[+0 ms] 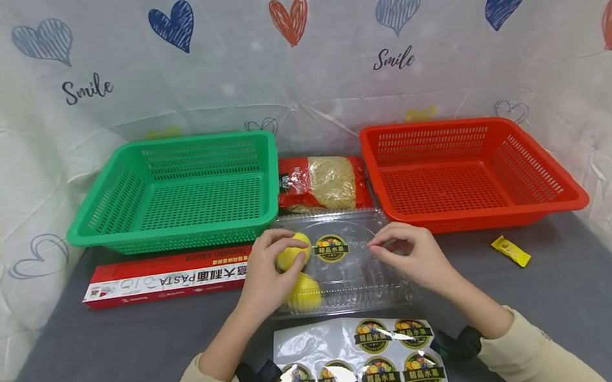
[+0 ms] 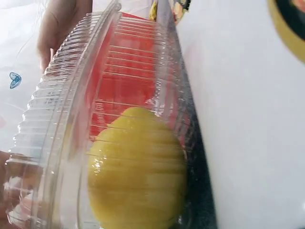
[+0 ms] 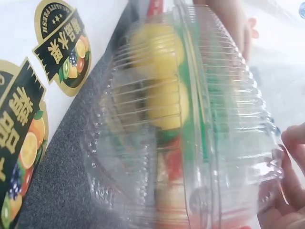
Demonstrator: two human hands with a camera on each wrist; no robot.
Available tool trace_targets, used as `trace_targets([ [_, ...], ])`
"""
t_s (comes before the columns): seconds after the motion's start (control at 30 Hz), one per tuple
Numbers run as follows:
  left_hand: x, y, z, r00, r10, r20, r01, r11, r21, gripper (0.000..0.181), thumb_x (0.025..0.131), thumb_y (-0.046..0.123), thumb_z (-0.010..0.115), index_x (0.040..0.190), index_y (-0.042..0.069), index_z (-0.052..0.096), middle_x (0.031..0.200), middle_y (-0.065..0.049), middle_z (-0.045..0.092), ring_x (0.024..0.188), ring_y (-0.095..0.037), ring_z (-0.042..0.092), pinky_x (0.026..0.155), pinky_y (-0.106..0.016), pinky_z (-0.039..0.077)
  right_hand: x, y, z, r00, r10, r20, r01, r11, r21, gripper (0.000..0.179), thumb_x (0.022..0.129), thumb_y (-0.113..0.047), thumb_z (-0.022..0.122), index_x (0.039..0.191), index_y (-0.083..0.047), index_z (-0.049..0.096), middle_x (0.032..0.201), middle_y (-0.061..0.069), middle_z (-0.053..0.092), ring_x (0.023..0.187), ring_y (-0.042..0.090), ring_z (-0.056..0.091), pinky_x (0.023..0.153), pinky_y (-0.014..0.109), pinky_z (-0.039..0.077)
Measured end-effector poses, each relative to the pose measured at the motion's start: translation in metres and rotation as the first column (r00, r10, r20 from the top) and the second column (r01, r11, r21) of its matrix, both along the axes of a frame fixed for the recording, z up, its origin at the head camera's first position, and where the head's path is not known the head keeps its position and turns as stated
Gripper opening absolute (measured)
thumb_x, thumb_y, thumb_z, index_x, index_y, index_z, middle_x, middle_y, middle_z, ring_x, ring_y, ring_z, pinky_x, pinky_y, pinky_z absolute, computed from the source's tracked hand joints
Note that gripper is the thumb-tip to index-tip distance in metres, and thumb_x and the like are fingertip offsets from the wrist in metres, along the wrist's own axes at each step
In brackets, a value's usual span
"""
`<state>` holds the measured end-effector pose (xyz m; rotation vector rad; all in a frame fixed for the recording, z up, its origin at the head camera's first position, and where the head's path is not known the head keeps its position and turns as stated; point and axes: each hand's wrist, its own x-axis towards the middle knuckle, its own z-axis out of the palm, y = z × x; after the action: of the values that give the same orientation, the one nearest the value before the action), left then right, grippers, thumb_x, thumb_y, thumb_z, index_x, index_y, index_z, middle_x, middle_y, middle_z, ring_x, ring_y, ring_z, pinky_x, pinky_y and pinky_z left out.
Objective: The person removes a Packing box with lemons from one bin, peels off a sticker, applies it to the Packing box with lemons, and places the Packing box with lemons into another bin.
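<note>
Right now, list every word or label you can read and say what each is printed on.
"Smile": backdrop sheet, twice.
"PASTA", upside down, with Chinese characters: long red box.
"精品水果": round sticker on the clear clamshell box, and on each sticker of the sticker sheet.
Sticker rim lettering in the right wrist view: too blurred.
Red pasta bag: print too small.
Yellow packet: nothing legible.

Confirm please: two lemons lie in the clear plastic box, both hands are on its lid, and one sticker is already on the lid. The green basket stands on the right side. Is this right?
One detail is wrong. The head view shows the green basket on the left; the red basket stands on the right. The rest holds: two lemons in the clear plastic box, the left hand and right hand on its lid, one sticker on it.
</note>
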<state>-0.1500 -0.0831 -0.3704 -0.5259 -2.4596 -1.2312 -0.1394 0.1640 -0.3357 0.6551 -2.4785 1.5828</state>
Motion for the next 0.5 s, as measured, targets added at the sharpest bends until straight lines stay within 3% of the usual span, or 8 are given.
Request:
trace_targets([
  [0.13,0.001,-0.002,-0.003,1.000,0.015,0.020,-0.015,1.000,0.021,0.017,0.079,0.007,0.067,0.096,0.008,0.070,0.119,-0.010,0.052,0.114,-0.028,0.042,0.091,-0.049,0.036,0.005,0.007,0.002,1.000,-0.026,0.012,0.026,0.999,-0.026,0.009,0.079,0.008,0.065,0.086,0.003,0.068,0.084,0.012,0.062,0.071,0.014,0.057,0.062,0.024,0.050],
  [0.5,0.007,-0.006,-0.011,0.996,0.031,0.089,-0.037,0.996,0.076,0.043,0.080,0.010,0.068,0.122,0.008,0.057,0.139,-0.013,0.035,0.126,-0.030,0.033,0.092,-0.054,0.037,-0.003,0.042,-0.021,0.994,-0.105,0.039,0.109,0.986,-0.123,0.023,0.082,0.002,0.064,0.105,0.006,0.063,0.095,0.014,0.065,0.084,0.007,0.061,0.074,0.018,0.050],
])
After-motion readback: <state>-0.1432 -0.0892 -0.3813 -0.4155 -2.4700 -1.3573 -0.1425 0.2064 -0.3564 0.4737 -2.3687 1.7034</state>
